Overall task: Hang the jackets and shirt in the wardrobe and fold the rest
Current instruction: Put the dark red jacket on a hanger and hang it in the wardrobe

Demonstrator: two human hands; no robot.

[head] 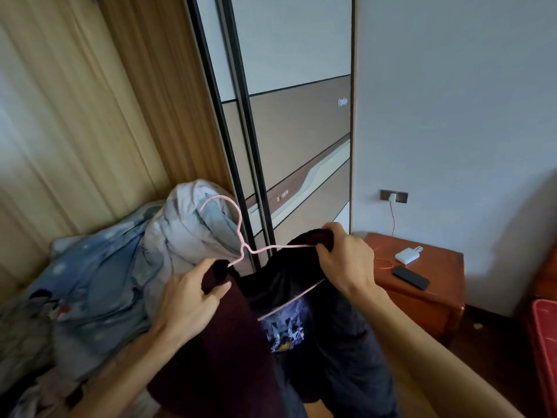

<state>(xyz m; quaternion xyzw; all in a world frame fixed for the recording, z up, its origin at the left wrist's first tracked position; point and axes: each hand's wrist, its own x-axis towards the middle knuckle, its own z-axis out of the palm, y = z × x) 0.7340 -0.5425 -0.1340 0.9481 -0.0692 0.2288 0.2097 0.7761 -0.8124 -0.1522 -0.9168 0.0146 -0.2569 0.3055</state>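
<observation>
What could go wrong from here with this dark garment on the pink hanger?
The garment may slip off the hanger once the left hand or right hand lets go, as both pinch it in place. The wardrobe door ahead looks closed and both hands are busy. The red cable nearby could snag.

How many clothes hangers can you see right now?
1: a pink hanger, its ends inside the dark garment that the left hand and right hand grip. More may be hidden in the wardrobe.
</observation>
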